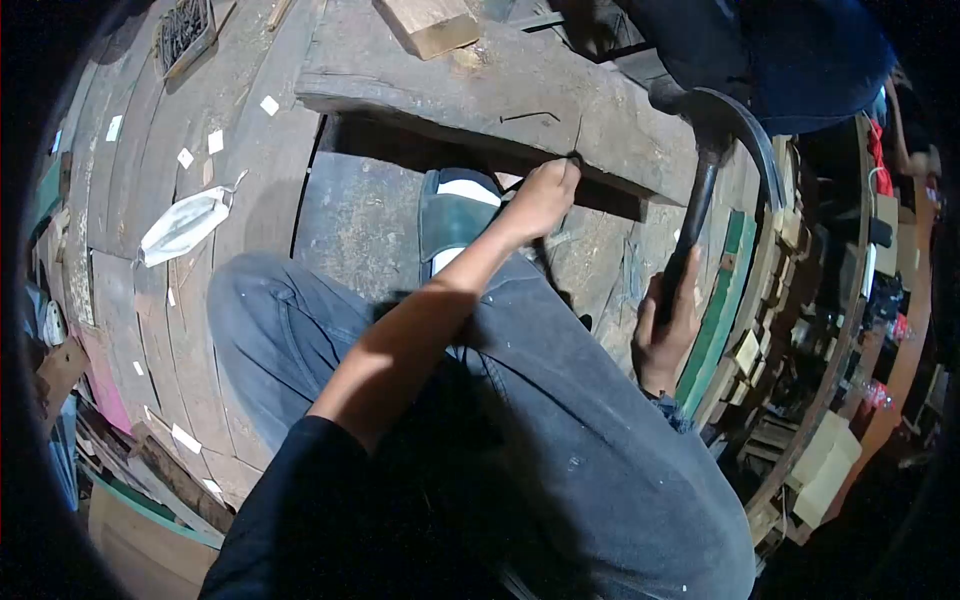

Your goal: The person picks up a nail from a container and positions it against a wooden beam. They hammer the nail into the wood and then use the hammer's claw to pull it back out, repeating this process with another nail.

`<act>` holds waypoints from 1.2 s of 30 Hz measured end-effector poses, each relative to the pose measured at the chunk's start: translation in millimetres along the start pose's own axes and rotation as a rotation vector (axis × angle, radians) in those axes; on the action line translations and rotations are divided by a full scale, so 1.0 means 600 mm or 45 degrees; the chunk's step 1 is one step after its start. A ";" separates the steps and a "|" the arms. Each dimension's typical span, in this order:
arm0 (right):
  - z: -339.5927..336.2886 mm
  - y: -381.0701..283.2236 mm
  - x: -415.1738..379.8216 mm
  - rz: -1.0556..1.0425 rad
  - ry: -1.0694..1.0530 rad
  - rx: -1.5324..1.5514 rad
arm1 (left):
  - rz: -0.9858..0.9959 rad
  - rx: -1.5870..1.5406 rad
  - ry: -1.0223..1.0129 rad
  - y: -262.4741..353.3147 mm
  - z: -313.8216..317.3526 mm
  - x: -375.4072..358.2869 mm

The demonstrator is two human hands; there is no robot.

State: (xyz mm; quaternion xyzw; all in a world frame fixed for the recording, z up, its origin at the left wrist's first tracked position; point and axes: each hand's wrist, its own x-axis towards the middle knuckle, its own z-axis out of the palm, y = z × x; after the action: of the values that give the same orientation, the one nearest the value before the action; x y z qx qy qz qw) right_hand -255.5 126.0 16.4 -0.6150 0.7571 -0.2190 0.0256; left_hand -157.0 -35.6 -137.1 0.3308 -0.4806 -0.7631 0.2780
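Observation:
My left hand (545,197) reaches forward over my knee, its fingertips pinched on a thin nail (578,142) at the near edge of a thick, worn wooden plank (470,85). My right hand (665,335) grips the dark handle of a claw hammer (700,190). The hammer's head is raised above the plank's right end, with its curved claw pointing right. My foot in a green and white sandal (455,215) rests just below the plank, next to my left hand.
A small wooden block (432,24) lies on the plank's far side. On the board floor are a white face mask (185,226), paper scraps and a metal grate (185,32). Stacked wood pieces (790,300) crowd the right. Another person's dark clothing (790,60) is at top right.

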 end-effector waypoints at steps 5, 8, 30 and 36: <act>0.024 0.003 0.003 0.071 -0.286 -0.027 | -0.012 -0.123 -0.080 0.010 -0.004 0.000; 0.005 0.007 0.012 0.032 -0.129 -0.070 | -0.091 -0.364 -0.110 0.014 0.000 -0.007; 0.010 0.012 -0.060 0.155 -0.047 -0.022 | 0.059 -0.137 0.063 0.000 0.012 -0.003; 0.040 0.001 -0.031 0.201 -0.222 0.003 | -0.081 -0.403 -0.066 0.025 0.006 -0.015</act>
State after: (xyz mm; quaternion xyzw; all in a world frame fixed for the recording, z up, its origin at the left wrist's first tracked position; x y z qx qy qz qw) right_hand -243.8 136.5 -9.8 -0.5701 0.7978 -0.1630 0.1094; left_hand -152.1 -32.6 -120.2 0.2782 -0.3506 -0.8459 0.2899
